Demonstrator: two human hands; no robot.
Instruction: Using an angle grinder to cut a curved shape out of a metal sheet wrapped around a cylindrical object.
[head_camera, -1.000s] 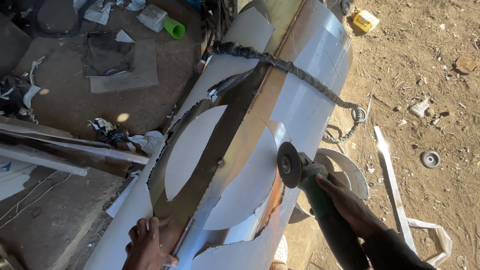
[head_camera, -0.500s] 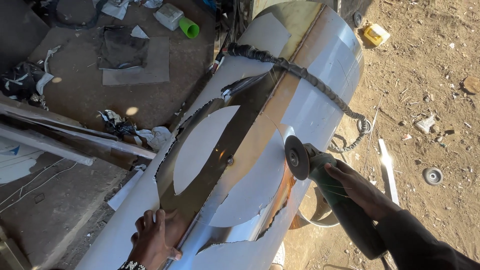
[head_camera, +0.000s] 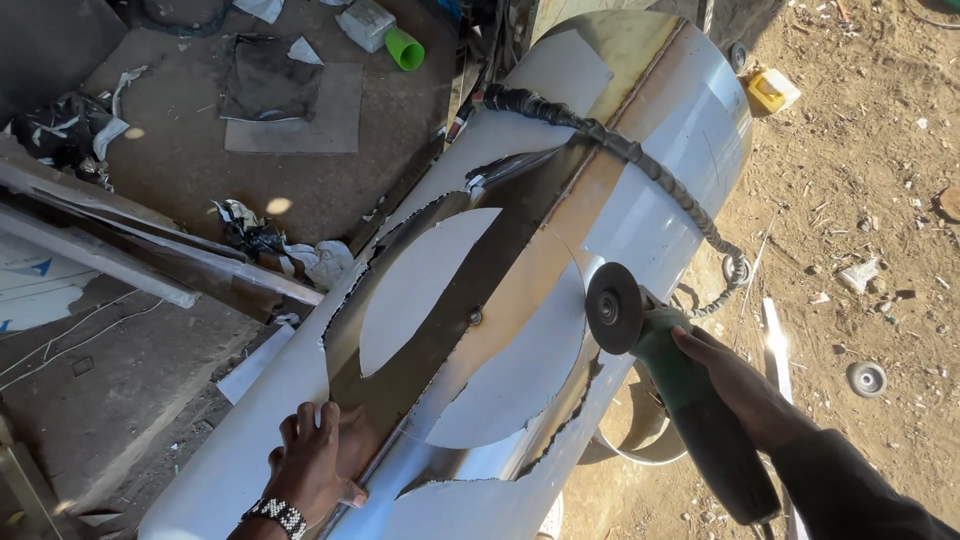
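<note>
steel sheet wraps the big tank, which is steadied near its lower end by the left hand, laid flat with fingers spread. the green grinder is gripped by the right hand, its disc at the marked circle's edge; the disc is best kept steady on that line. a yellow box lies on the dirt beyond.

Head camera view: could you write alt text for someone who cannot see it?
A person's right hand holds a green angle grinder, its disc at a circle marked on a large metal cylinder lying on its side. The left hand, with a beaded bracelet, rests flat on the cylinder. Sandy ground and scrap lie around.
</note>
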